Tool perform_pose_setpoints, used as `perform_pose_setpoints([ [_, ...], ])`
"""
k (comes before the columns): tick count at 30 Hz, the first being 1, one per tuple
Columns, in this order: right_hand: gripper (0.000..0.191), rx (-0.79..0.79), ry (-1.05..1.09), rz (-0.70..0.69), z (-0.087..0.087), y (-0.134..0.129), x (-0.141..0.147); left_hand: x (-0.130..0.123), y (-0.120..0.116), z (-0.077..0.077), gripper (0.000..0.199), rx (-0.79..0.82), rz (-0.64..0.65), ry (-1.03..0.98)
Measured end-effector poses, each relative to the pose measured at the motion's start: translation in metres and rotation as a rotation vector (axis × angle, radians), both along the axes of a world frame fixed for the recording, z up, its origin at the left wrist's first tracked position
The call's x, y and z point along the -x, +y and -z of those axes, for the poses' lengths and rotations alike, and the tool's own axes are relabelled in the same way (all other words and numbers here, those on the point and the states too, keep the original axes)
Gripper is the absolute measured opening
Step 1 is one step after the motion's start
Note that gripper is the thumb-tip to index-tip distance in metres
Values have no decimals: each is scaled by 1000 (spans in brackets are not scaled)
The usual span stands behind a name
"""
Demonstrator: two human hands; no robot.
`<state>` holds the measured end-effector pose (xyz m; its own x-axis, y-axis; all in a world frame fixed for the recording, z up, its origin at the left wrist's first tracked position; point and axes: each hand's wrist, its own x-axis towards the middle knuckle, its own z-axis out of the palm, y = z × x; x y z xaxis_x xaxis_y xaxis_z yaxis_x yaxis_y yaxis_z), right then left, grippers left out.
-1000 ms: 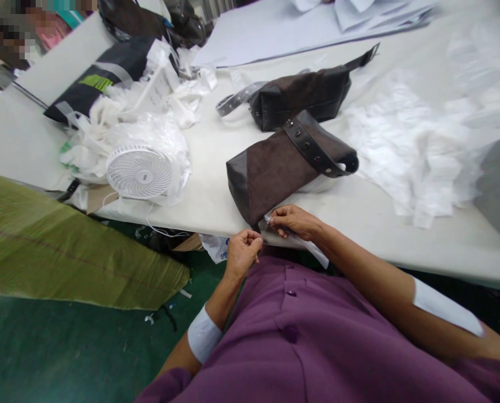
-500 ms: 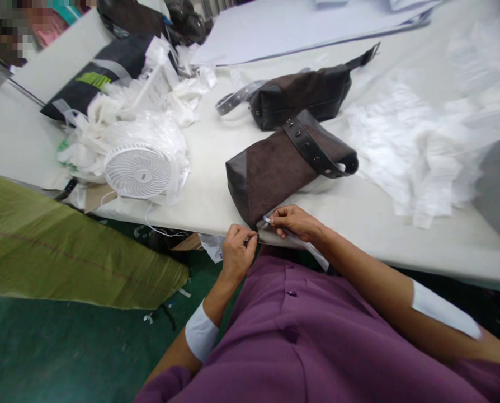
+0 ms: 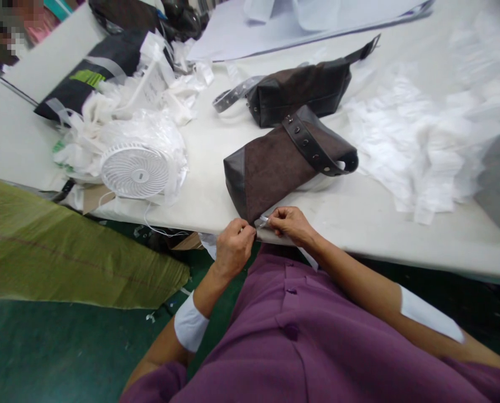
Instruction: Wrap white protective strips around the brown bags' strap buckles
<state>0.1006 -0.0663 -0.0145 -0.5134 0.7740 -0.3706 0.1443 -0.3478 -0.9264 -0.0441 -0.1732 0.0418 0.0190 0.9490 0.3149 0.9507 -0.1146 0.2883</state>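
Broadly, bench [image 3: 359, 229]: a pale, smooth-looking top is spread beyond the left fingers [image 3: 246, 232] and right fingers [image 3: 278, 217], which are placed at its near edge.
Olive cloth [image 3: 65, 240]: well apart, to the left of the left fingers; a flat, woven-looking sheet is crossed by a faint line.
White wrapping [image 3: 421, 145]: to the right of and beyond the right fingers; thin, crumpled layers are heaped in soft folds.
Brown bag [image 3: 270, 173]: laid just beyond both sets of fingers, its nearest corner brought to the bench edge; a matte, suede-like panel is joined to a smooth, blackish, boxy end. It could be dragged over the edge if that corner were pulled too hard.
White fan [image 3: 136, 170]: left of the left fingers; a round, slatted grille is backed by clear film. Its thin cord [image 3: 153, 221] could be snagged by a sideways sweep of the left arm.
Studded strap [image 3: 306, 140]: looped across the bag, beyond the right fingers; glossy, set with metal rings.
Left fingers' state: curled narrow at the corner; whether it is pinched or only touched cannot be told.
Pale piece [image 3: 263, 220]: pinched in the right fingers, small, shiny, unidentifiable; the suede-like surface could be scuffed if a hard edge were pressed across it.
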Motion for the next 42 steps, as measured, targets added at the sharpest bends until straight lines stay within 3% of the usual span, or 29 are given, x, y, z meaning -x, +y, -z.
perform_pose_setpoints([
  [7, 13, -238, -176, -13, -11, -4, -3, 22, 23, -26, 14, -145, 222, 393],
  [13, 8, -560, -263, 23, -18, -8, -6, 21, 60, -57, 20, -102, 405, 557],
  [17, 8, -703, -321, 6, -22, -7, -11, 15, 88, -67, 19, -36, 506, 586],
  [27, 10, -903, -553, -91, -26, -7, -26, -13, 149, -53, 19, 284, 688, 362],
  [31, 13, -1009, -701, -127, -27, -13, -31, -28, 162, -45, 23, 307, 806, 234],
  [34, 19, -1122, -816, -169, -26, -18, -35, -41, 170, -37, 22, 370, 918, 329],
  [37, 23, -1200, -879, -198, -23, -19, -38, -54, 176, -29, 23, 434, 906, 468],
  [42, 18, -1105, -838, -127, -20, -17, -44, -64, 179, -24, 18, 437, 791, 388],
])
